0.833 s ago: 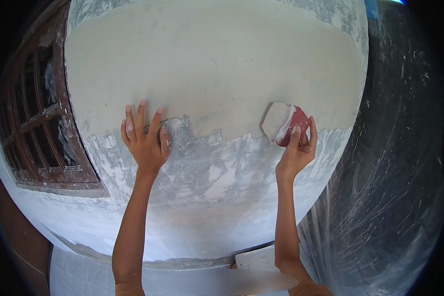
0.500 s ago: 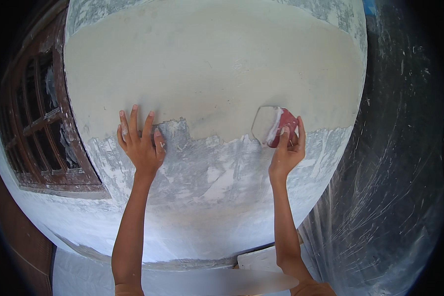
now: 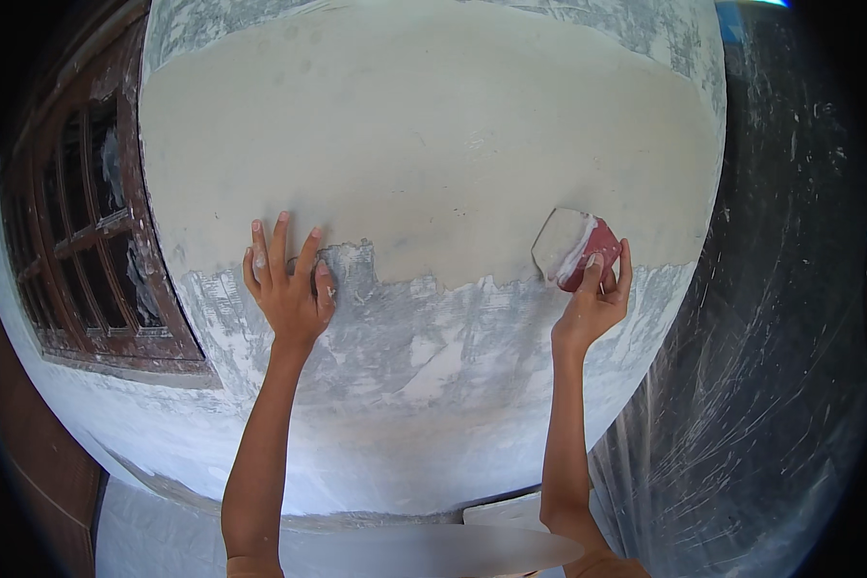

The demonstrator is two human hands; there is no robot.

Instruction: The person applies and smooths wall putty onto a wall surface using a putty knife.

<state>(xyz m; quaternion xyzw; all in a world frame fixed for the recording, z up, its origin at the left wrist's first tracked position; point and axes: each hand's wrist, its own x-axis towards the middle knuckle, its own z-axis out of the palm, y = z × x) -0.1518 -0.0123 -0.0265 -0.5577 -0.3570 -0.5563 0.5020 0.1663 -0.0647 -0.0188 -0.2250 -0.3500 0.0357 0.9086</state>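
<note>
- Pale board (image 3: 424, 551), nearest the viewer: a blurred, flat, light-coloured edge runs across the lower rim, below the wall and between the two forearms.
- Left hand (image 3: 287, 289): the forearm rises almost straight up from the lower edge; the palm lies flat against the wall (image 3: 424, 135), left of the putty knife. The fingers (image 3: 279, 241) are spread and straight, pointing upward, and grip nothing; the thumb rests at the ragged border where smooth putty meets the rough grey coat.
- Right hand (image 3: 592, 306): the forearm is likewise raised and nearly vertical, the wrist bent slightly toward the wall. The fingers are curled closed around the red handle of the putty knife (image 3: 573, 249), with the fingertips showing over the handle's right and lower sides.
- Putty knife: its broad pale blade projects up and to the left of the fingers and lies against the wall, at the lower right edge of the smooth cream-coloured patch. A streak of white putty marks the joint of blade and handle.
- Wall: smooth cream putty above the knife, patchy grey and white plaster below it.
- Window (image 3: 87, 250): a dark wooden frame with a grille, far left of the knife.
- Plastic sheet (image 3: 790, 385): translucent, streaked, hanging to the right of the knife.
</note>
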